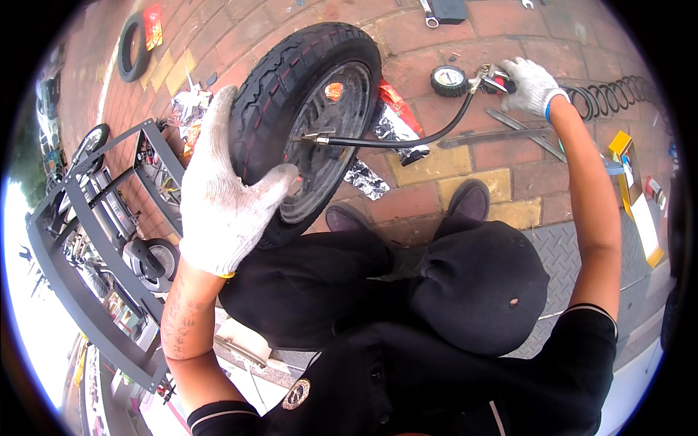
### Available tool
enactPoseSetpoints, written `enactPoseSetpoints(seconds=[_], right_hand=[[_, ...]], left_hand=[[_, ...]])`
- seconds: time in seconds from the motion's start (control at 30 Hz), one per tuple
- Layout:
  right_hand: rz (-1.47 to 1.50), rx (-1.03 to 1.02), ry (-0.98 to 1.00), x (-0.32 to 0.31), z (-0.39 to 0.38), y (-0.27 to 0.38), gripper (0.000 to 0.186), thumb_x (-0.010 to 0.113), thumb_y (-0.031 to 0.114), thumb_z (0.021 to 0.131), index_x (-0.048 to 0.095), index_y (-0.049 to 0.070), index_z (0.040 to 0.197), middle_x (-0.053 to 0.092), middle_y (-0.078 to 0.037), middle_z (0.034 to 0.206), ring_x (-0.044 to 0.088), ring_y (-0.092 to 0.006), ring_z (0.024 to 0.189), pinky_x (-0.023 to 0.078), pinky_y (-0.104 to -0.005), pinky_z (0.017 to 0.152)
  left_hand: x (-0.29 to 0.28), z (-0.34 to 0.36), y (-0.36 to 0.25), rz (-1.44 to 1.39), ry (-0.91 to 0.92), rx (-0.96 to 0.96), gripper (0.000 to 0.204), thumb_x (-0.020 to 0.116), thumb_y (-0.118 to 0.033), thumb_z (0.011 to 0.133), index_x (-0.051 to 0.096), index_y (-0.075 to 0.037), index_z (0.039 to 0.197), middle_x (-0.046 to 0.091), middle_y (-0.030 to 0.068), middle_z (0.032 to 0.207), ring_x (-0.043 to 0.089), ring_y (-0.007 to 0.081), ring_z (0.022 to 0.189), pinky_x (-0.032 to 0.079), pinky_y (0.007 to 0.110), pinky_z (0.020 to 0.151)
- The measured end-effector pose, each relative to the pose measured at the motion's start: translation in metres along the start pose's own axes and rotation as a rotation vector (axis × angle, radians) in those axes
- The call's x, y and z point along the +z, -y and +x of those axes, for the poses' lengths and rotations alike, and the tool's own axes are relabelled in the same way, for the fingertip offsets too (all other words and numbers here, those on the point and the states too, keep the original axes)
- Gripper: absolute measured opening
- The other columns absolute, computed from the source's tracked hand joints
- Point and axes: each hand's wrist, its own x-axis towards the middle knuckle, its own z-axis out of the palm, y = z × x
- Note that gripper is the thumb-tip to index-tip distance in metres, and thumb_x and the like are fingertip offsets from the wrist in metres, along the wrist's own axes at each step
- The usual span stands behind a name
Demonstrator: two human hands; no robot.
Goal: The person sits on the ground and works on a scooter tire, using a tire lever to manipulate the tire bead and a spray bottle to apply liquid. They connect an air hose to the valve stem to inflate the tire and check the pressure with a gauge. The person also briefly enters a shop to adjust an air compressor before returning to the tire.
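Note:
A small wheel with a black treaded tyre (273, 102) stands tilted on the paving in front of my left knee. My left hand (225, 196), in a white knit glove, grips its near left side, fingers along the tread and thumb over the sidewall toward the rim. From the valve area of the metal rim (320, 174) a black air hose (407, 143) runs right to a tyre inflator (488, 78) with a round dial gauge (449, 81). My gloved right hand (534, 86) is closed around the inflator's handle; its finger ends are partly hidden.
Torn red and silver wrappers (396, 120) lie beside the wheel. Flat metal tyre levers (527, 134) rest near a coiled air hose (603, 98). A loose tyre (134, 47) and a wrench (430, 14) lie farther off. At left stands a grey metal frame (94, 225).

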Motion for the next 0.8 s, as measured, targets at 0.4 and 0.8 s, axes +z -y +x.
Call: enactPoseSetpoints(seconds=[0.4,0.8], right_hand=[[0.098,0.031,-0.087,0.009,0.007,-0.007,0.054,0.082,0.021,0.077,0.067,0.004,0.126,0.068,-0.018,0.120,0.064,-0.0385,0.116,0.052,-0.0462,0.100],[0.108,0.207,-0.182,-0.006,0.004,-0.020,0.050,0.076,0.028,0.084,0.066,0.009,0.129,0.068,-0.017,0.124,0.065,-0.0381,0.118,0.052,-0.0468,0.103]], left_hand=[[0.001,0.006,0.009,-0.333,0.012,-0.063,0.095,0.087,-0.011,0.077,0.039,0.006,0.157,0.054,0.0232,0.150,0.055,0.0274,0.137,0.043,0.040,0.116],[-0.007,0.016,0.025,-0.716,0.170,-0.260,0.093,0.087,-0.001,0.077,0.038,0.011,0.155,0.065,0.0188,0.133,0.066,0.0200,0.117,0.057,0.033,0.098]])
